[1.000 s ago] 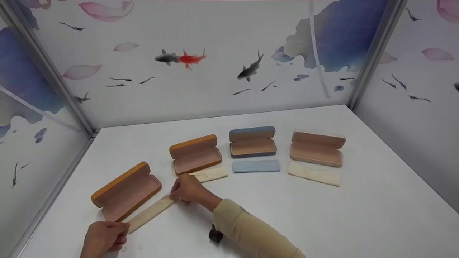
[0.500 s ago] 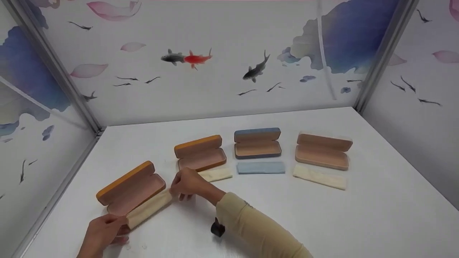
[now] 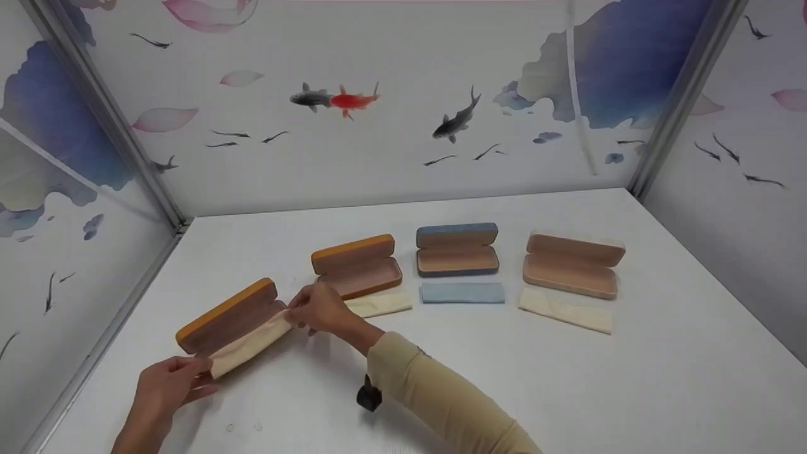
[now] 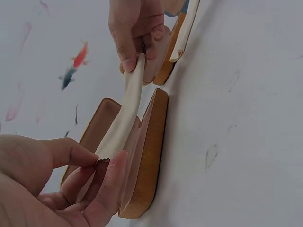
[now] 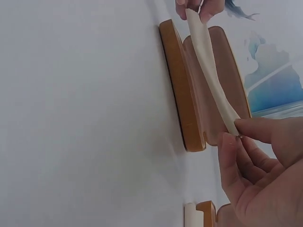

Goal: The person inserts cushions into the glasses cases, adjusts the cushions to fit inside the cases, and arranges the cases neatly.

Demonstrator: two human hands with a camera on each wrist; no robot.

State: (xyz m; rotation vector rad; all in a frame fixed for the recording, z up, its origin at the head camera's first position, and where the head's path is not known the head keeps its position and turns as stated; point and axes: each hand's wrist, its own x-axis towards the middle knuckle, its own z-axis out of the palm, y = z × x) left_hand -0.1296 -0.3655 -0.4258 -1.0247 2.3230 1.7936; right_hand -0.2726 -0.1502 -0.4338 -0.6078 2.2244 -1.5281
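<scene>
A folded cream cloth is stretched between both hands, lifted above the open base of the leftmost orange glasses case. My left hand pinches its near left end between thumb and fingers. At the far right end, my right hand pinches the other corner. The left wrist view has the cloth sagging slightly over the case, whose pink lining shows. In the right wrist view the cloth hangs over the same case, apart from its base.
To the right stand a second open orange case, a blue one and a cream one. Before them lie a cream cloth, a blue cloth and another cream cloth. Printed panels wall the white table.
Both hands have raised the cream cloth off the table and carried it away from me, over the leftmost case. The head view has shifted slightly; the other cases and cloths stay put.
</scene>
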